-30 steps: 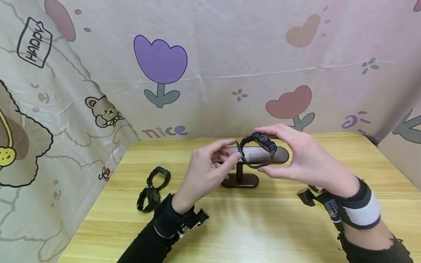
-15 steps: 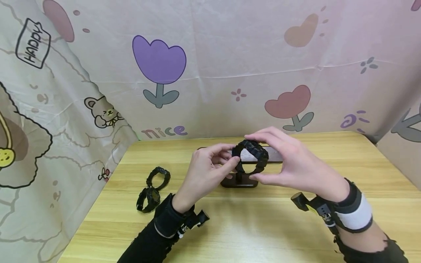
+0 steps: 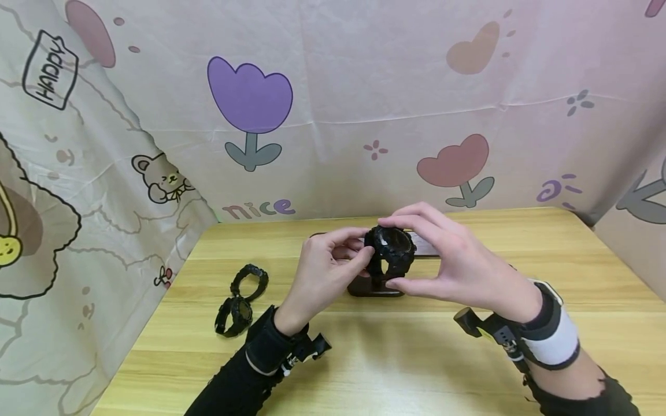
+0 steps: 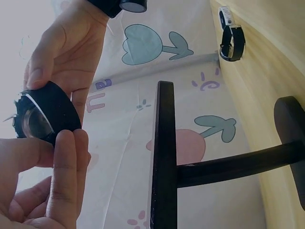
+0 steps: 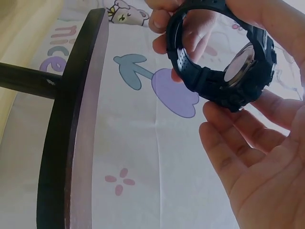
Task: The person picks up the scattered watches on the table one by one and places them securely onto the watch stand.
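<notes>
In the head view, both hands hold a black wristwatch [image 3: 393,245] up in front of a dark T-shaped watch stand [image 3: 376,287]. My left hand [image 3: 325,268] pinches the strap on its left side between thumb and fingers. My right hand [image 3: 452,260] grips the watch from the right, fingers on top and thumb below. The right wrist view shows the strap [image 5: 188,71] closed in a loop, with the pale case back [image 5: 239,65] facing inward. Most of the stand's bar [image 3: 424,245] is hidden behind the hands and watch.
Two more black watches [image 3: 250,283] stand touching each other on the wooden table [image 3: 416,358] at left. In the left wrist view, a black-strapped watch [image 4: 233,44] and a white one [image 4: 224,16] sit on the table. A patterned cloth [image 3: 338,75] hangs behind.
The right hand has moved left and slightly down. The held watch has shifted left and turned, so its dial now faces more toward the head camera. The left hand has barely moved.
</notes>
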The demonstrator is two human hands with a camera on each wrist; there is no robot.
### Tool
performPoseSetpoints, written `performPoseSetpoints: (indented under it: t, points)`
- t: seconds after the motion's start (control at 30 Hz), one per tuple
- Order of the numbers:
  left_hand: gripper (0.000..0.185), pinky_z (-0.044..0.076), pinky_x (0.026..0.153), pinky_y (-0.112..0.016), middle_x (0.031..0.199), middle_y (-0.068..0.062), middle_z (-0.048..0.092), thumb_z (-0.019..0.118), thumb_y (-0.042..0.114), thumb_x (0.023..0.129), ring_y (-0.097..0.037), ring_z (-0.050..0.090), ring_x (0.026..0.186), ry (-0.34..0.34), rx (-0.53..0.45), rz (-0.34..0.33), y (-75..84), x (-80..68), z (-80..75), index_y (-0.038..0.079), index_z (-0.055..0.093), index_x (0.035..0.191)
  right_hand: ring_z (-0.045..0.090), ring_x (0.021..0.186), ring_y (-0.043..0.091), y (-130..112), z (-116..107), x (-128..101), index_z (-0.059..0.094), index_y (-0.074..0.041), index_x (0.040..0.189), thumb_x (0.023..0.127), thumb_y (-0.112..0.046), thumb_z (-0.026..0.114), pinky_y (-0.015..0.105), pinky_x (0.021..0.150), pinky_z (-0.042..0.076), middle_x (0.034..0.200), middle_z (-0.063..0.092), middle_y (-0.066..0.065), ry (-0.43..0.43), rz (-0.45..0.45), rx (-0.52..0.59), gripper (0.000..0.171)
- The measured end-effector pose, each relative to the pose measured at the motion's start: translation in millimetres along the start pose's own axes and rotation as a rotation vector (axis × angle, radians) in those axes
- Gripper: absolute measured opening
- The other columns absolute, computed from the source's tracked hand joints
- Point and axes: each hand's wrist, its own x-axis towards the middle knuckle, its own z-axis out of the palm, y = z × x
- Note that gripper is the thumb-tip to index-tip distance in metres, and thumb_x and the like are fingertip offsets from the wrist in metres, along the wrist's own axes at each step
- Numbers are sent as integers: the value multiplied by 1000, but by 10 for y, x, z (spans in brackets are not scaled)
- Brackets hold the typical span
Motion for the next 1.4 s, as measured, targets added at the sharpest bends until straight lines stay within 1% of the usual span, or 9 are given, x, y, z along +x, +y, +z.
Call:
performPoseSetpoints:
  t: [0.2, 0.47, 0.6, 0.83, 0.97, 1.1, 1.23, 1.4]
  points:
    - [26, 67, 67, -33, 96, -20, 79, 75, -1, 97, -22, 80, 79, -3, 7, 17, -14, 0, 2, 0, 77, 123, 62, 127, 13, 1, 17, -7, 61, -12, 148, 77, -24, 98, 15, 113, 46, 140, 61, 1, -6, 12, 18, 82]
    - [26, 67, 70, -33, 98, -21, 79, 73, -2, 98, -22, 80, 82, 0, 16, 67, -36, -13, 7, -2, 76, 123, 63, 126, 11, -8, 45, -5, 62, -15, 149, 73, -21, 101, 16, 112, 46, 140, 63, -2, 9, 56, 73, 85]
    - [27, 68, 71, -37, 100, -21, 80, 73, -3, 97, -24, 81, 83, 8, -1, 79, -34, -14, 6, -3, 77, 124, 63, 126, 11, -16, 57, 1, 63, -16, 148, 72, -18, 101, 17, 112, 46, 139, 63, -2, 16, 64, 110, 85]
    - [28, 68, 74, -38, 104, -24, 81, 72, -5, 97, -30, 82, 86, 11, -28, 85, -41, -13, 10, -6, 76, 124, 62, 127, 11, -19, 84, 5, 64, -15, 146, 70, -14, 101, 19, 111, 49, 140, 63, -2, 29, 62, 161, 85]
    - [27, 68, 77, -39, 107, -25, 80, 72, -7, 96, -35, 82, 90, 10, -49, 97, -44, -17, 19, -9, 75, 123, 62, 128, 13, -40, 91, 9, 65, -13, 143, 69, -14, 102, 18, 108, 51, 139, 64, 0, 45, 34, 179, 83]
    - [26, 67, 79, -36, 108, -26, 80, 73, -7, 95, -37, 81, 93, 10, -60, 112, -51, -18, 31, -10, 75, 121, 62, 128, 14, -52, 100, 8, 66, -11, 141, 70, -17, 102, 18, 105, 54, 138, 64, 3, 60, -7, 192, 80]
    - [24, 67, 80, -32, 108, -25, 80, 74, -7, 95, -36, 81, 93, 16, -47, 122, -62, -22, 41, -10, 76, 119, 62, 127, 14, -43, 115, 5, 67, -9, 140, 73, -20, 101, 18, 106, 53, 136, 65, 5, 77, -56, 208, 76]
    - [23, 67, 81, -31, 104, -23, 81, 74, -5, 96, -32, 81, 91, 14, -26, 126, -74, -37, 66, -8, 77, 118, 63, 125, 16, -32, 141, 8, 67, -5, 139, 78, -24, 98, 18, 106, 52, 132, 65, 10, 105, -145, 224, 70]
